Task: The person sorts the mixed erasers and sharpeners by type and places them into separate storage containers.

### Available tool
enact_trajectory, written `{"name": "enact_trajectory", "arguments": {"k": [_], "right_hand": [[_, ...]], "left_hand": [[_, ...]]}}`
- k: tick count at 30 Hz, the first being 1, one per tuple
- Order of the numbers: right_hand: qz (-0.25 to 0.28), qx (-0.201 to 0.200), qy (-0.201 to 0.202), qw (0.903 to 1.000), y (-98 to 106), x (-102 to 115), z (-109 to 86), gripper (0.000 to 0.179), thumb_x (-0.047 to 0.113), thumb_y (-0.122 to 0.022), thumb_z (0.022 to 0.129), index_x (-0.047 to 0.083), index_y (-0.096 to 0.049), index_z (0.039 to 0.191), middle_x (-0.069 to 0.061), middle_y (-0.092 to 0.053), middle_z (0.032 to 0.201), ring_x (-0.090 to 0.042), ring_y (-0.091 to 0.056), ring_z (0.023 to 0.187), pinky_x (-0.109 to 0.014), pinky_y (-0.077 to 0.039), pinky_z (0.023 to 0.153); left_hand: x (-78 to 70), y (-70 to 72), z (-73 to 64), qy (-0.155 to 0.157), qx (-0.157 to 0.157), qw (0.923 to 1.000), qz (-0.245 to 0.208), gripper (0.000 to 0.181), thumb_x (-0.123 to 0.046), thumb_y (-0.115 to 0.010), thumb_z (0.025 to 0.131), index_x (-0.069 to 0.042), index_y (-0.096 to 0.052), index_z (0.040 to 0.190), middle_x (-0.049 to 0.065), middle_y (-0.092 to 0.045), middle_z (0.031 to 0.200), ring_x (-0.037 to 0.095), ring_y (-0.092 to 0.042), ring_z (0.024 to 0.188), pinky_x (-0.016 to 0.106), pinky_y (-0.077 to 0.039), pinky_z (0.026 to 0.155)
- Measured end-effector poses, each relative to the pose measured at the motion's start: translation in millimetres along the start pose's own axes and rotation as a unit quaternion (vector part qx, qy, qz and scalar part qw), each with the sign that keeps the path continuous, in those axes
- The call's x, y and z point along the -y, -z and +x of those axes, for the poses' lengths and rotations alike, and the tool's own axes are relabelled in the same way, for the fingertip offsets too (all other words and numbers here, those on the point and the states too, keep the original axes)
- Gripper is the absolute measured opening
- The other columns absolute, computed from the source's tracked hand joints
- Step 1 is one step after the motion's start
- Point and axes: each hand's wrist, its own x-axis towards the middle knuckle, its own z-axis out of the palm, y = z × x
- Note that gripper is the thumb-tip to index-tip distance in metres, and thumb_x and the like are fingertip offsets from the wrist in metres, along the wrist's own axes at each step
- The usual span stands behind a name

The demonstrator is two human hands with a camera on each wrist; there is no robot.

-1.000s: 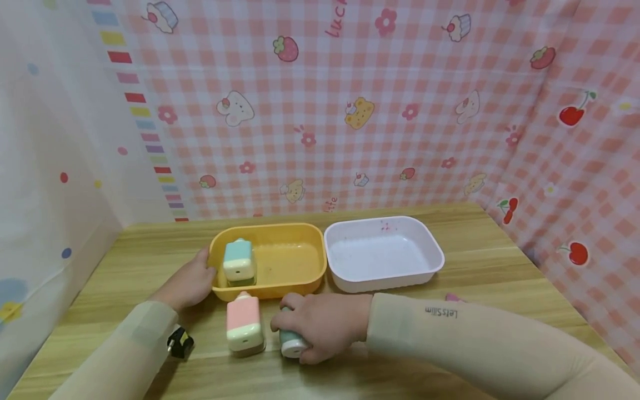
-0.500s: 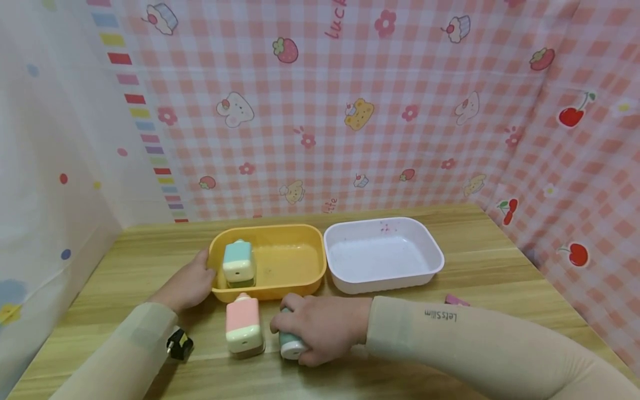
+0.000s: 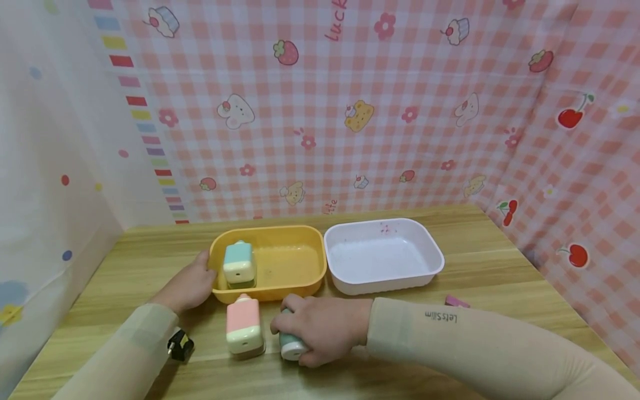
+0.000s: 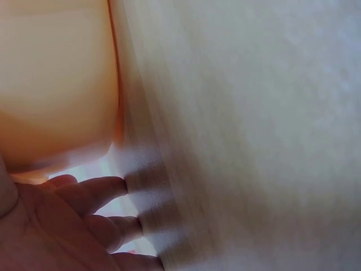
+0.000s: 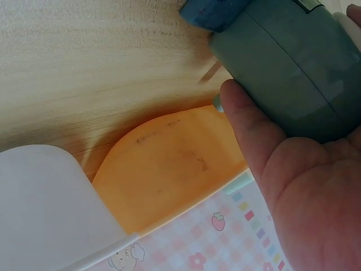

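Observation:
My left hand (image 3: pixel 192 283) rests at the left end of the yellow tray (image 3: pixel 295 290), fingers fairly straight and spread. In the left wrist view its fingertips (image 4: pixel 132 226) reach the tabletop beside the tray's wall (image 4: pixel 62 84). My right hand (image 3: pixel 330 328) grips a grey-green rounded object with a white end (image 3: pixel 292 347) in front of the tray. Its green body shows a seam in the right wrist view, where the hand (image 5: pixel 316 192) curls around it. To its left stands a pink-and-cream block with a small knob (image 3: pixel 244 326). A similar teal-and-cream block (image 3: pixel 239 264) is inside the tray.
A white tray (image 3: pixel 385 286) sits right of the yellow one, their ends close together. A small black object with a metal pin (image 3: pixel 180 344) lies by the left forearm. Beyond the right sleeve is a small pink piece (image 3: pixel 456 301). A patterned cloth (image 3: pixel 310 111) hangs behind.

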Motion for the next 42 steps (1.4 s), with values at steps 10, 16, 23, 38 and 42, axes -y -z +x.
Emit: {"name": "enact_trajectory", "arguments": {"k": [10,16,23,38,42], "right_hand": [[0.002,0.0,-0.002,1.0,0.3,0.7,-0.3,0.058,0.033,-0.081,0.09,0.026,-0.054,0.141,0.001,-0.051,0.125,-0.001,-0.055,0.093,-0.01,-0.045,0.08],[0.003,0.004,-0.002,1.0,1.4,0.8,0.2,0.058,0.033,-0.081,0.091,0.026,-0.053,0.142,0.001,-0.051,0.127,-0.001,-0.055,0.093,-0.01,-0.045,0.082],[0.005,0.006,-0.003,1.0,2.1,1.2,0.6,0.058,0.034,-0.08,0.092,0.026,-0.054,0.143,0.001,-0.052,0.128,-0.001,-0.056,0.093,-0.01,-0.046,0.083],[-0.003,0.006,0.003,1.0,1.4,-0.1,0.1,0.059,0.035,-0.08,0.092,0.027,-0.053,0.144,0.003,-0.052,0.13,0.0,-0.056,0.092,-0.009,-0.046,0.084],[-0.011,-0.006,0.007,0.9999,2.5,0.0,0.0,0.058,0.034,-0.08,0.092,0.026,-0.054,0.143,0.003,-0.052,0.131,-0.001,-0.056,0.094,-0.009,-0.045,0.084]], "left_hand": [[1.2,-0.9,1.7,0.001,-0.001,1.0,0.0,0.064,-0.021,-0.028,0.11,0.003,-0.009,0.166,0.035,-0.037,0.161,0.045,-0.048,0.14,0.072,-0.034,0.119],[2.7,-1.5,2.5,0.001,0.0,1.0,-0.005,0.064,-0.02,-0.027,0.11,0.004,-0.009,0.166,0.035,-0.035,0.163,0.047,-0.045,0.144,0.072,-0.033,0.119],[3.7,-1.5,2.1,-0.004,-0.001,1.0,-0.008,0.063,-0.02,-0.028,0.11,0.004,-0.009,0.165,0.035,-0.036,0.162,0.048,-0.044,0.144,0.071,-0.035,0.118],[3.9,-1.1,3.0,-0.007,-0.004,0.9999,-0.007,0.063,-0.02,-0.028,0.11,0.004,-0.01,0.165,0.035,-0.039,0.161,0.042,-0.049,0.135,0.07,-0.039,0.115],[3.1,-1.3,2.7,-0.004,-0.002,0.9999,-0.009,0.063,-0.02,-0.028,0.109,0.003,-0.01,0.166,0.034,-0.039,0.161,0.042,-0.05,0.134,0.069,-0.038,0.116]]}}
